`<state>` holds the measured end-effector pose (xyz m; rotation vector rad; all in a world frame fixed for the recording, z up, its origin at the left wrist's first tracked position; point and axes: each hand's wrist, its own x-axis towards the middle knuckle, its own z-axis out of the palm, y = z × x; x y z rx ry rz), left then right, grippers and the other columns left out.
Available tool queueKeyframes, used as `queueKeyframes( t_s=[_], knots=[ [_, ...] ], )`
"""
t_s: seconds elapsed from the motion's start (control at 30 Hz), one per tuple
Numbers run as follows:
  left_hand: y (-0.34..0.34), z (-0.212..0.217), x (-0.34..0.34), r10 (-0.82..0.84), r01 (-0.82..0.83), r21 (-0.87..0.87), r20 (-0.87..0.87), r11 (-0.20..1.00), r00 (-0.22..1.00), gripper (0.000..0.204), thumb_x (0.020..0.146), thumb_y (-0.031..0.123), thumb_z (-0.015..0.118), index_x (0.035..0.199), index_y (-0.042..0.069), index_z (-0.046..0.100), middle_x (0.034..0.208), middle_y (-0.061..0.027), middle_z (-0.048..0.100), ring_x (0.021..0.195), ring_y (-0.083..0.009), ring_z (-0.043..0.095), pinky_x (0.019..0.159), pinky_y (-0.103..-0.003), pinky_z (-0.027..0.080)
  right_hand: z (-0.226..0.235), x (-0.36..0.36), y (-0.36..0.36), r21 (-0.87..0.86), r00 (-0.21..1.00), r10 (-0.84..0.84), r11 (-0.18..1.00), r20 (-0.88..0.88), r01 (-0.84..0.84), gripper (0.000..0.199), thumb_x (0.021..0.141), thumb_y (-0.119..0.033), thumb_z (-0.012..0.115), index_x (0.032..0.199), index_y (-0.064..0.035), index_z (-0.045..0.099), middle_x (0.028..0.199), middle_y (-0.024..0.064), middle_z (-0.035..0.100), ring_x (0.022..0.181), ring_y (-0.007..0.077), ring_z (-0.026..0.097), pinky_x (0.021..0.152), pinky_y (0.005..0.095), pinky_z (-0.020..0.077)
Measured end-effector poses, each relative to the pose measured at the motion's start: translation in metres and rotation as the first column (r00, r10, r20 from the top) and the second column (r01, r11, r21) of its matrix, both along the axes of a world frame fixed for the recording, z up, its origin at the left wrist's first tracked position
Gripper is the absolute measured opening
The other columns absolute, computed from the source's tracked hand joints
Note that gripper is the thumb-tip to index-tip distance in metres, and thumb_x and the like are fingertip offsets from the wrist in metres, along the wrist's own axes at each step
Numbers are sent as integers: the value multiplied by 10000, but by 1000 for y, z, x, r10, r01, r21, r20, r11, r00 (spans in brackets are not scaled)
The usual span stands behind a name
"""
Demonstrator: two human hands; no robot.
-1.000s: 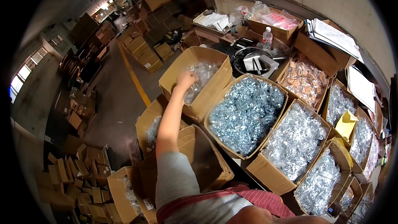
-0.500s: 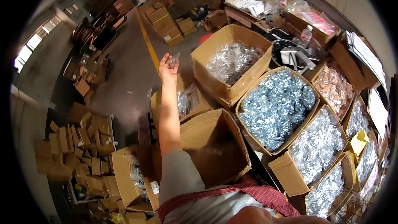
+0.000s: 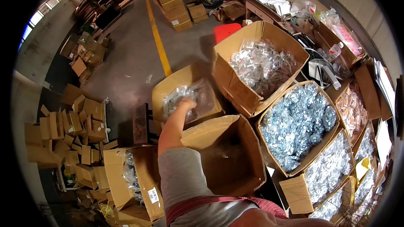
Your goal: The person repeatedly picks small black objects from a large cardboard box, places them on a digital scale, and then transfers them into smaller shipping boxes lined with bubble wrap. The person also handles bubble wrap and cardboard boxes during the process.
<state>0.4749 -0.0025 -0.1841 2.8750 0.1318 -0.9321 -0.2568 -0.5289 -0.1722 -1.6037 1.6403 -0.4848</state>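
Note:
My left hand (image 3: 187,103) reaches down into a small open cardboard box (image 3: 166,83). It is among clear plastic bags (image 3: 202,94) in that box. Its back faces up and the fingers are hidden below it, so whether they grip a bag does not show. A larger open carton (image 3: 227,166), brown and deep, stands right beside my forearm. Beyond it is a carton (image 3: 231,84) heaped with clear bags (image 3: 265,65). My right hand is out of view.
On the right stand a carton of bluish wrapped pieces (image 3: 296,124) and several cartons of silvery bags (image 3: 330,172). At left lies a pile of small cardboard boxes (image 3: 84,134). A yellow floor line (image 3: 158,38) runs away past a red object (image 3: 227,31).
My left hand was raised over the floor, holding a small clear bag. It has come down and nearer, into the small box. The view has shifted, too.

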Motion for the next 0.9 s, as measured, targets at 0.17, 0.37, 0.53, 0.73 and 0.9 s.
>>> queueKeyframes(
  t_s=[0.17,0.37,0.53,0.73,0.9],
  knots=[
    [47,-87,3,42,-45,36,63,998,997,430,811,325,562,1047,0,715,1170,-202,668,1109,-325,639,929,-397,506,-3,-8,-3,75,1000,-29,997,-7,29,467,977,-300,433,1381,-66,439,1370,125,461,1184,297,498,1001,447,400],
    [37,-72,-4,271,-233,-168,262,958,926,436,728,330,633,964,-26,719,1001,-262,694,962,-362,684,866,-413,525,-5,-55,18,140,980,-195,972,35,188,500,982,-318,420,1420,-77,415,1415,110,438,1213,282,486,1023,439,389],
    [-9,-17,-16,305,-249,-265,197,931,932,362,700,322,649,802,-18,718,860,-215,707,832,-335,683,748,-399,523,-13,-117,35,194,915,-375,919,150,344,528,986,-333,408,1453,-87,395,1453,98,419,1237,268,476,1041,432,380],
    [87,49,-26,728,-442,-896,-326,-35,603,149,699,241,702,673,102,654,658,-39,589,577,-172,584,458,-282,380,-97,-230,0,347,214,-289,880,933,-323,562,991,-352,395,1492,-98,371,1499,84,397,1267,253,464,1064,423,369],
    [-18,205,-79,417,-134,-864,-364,-486,833,231,789,233,692,679,127,519,446,50,361,388,-98,369,404,-245,274,-80,-168,27,407,508,-646,759,569,508,696,911,-565,517,1461,-148,432,1481,62,413,1306,268,421,1045,463,369]
  ],
)
